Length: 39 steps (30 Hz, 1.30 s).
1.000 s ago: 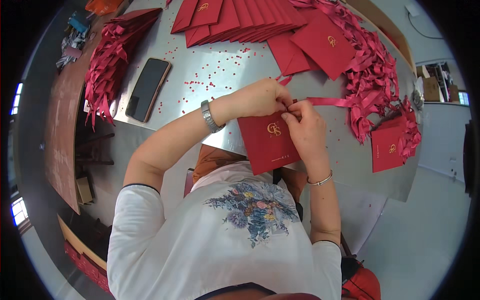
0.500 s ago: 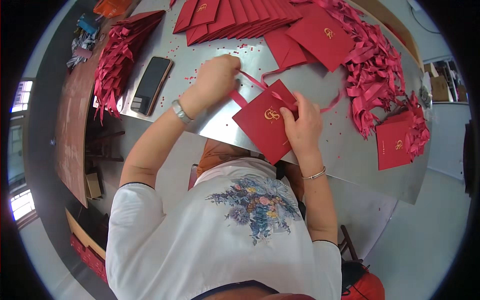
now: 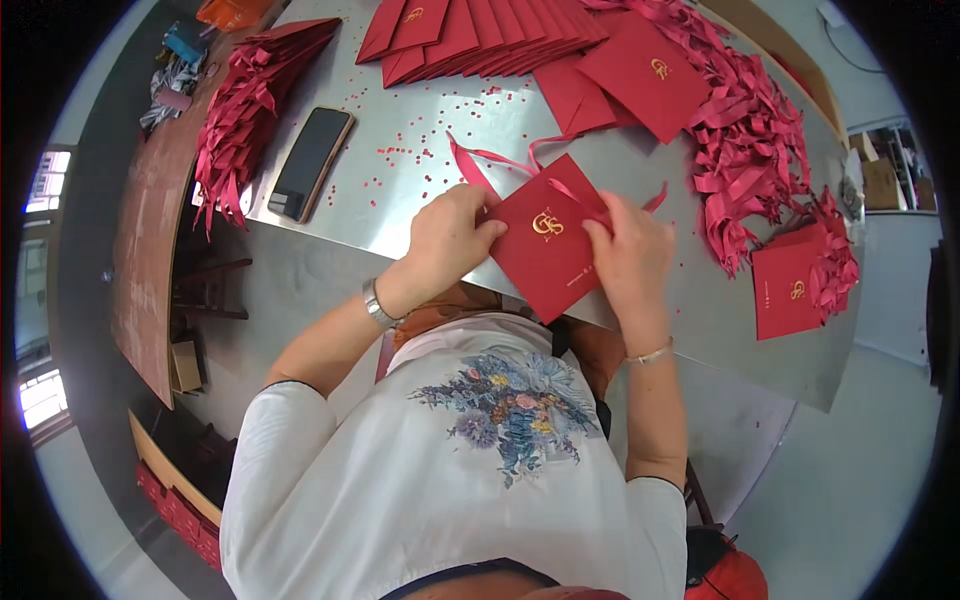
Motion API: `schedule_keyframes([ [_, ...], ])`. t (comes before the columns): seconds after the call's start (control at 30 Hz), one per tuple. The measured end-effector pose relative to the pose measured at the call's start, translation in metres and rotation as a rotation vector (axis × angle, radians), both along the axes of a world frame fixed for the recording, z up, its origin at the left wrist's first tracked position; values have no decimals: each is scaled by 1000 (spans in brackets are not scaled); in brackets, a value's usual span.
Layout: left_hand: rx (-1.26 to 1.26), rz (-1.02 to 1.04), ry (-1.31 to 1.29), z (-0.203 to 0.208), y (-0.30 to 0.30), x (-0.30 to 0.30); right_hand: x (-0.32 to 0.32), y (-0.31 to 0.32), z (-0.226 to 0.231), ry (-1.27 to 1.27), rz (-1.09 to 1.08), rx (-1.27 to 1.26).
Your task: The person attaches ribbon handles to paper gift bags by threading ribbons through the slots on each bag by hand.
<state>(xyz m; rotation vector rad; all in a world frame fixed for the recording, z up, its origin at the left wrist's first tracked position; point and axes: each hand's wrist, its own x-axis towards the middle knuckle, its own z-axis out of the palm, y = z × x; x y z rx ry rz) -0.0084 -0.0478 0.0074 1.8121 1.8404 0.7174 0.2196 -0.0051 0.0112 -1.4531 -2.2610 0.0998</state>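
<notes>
Over the table's near edge I hold a small red paper gift bag (image 3: 545, 255) with a gold emblem, tilted so one corner points up. My left hand (image 3: 445, 235) pinches its left edge, thumb on the front. On the right edge my right hand (image 3: 632, 250) grips it, thumb near the top side. Red ribbons (image 3: 470, 165) trail from the bag's upper end and lie loose on the metal. Beyond it, flat red bags (image 3: 645, 75) overlap each other, next to a long fanned row of bags (image 3: 490, 40).
A smartphone (image 3: 312, 165) lies left on the metal table (image 3: 400, 215), beside a stack of ribboned bags (image 3: 245, 110). Tiny red paper dots (image 3: 400, 150) are scattered around. A ribbon heap (image 3: 745, 140) covers the right side; a finished-looking stack of bags (image 3: 790, 285) sits near the right edge.
My left hand has let go of the ribbon, come down toward me and taken the bag's left edge. The pulled ribbon now lies slack. My right hand has shifted slightly right.
</notes>
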Motion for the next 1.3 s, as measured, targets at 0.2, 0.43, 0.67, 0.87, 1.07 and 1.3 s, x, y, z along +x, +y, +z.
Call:
schedule_keyframes([
  [0.2, -136, 50, -213, 2, 22, -15, 67, -30, 36, 341, -53, -482],
  [0.43, -223, -47, -183, 17, 47, -9, 70, -80, 53, 1084, 301, -684],
  [0.67, -234, -164, -229, 3, 61, -6, 42, -87, 72, 1134, 338, -790],
  [0.87, -212, -222, -303, -1, 59, -2, 11, -65, 73, 579, 235, -257],
  [1.07, -262, -190, -431, 0, 56, -4, -30, -29, 30, 989, 26, -774],
  [1.3, -306, -285, -484, 3, 63, -4, -47, -19, -23, 871, -40, -500],
])
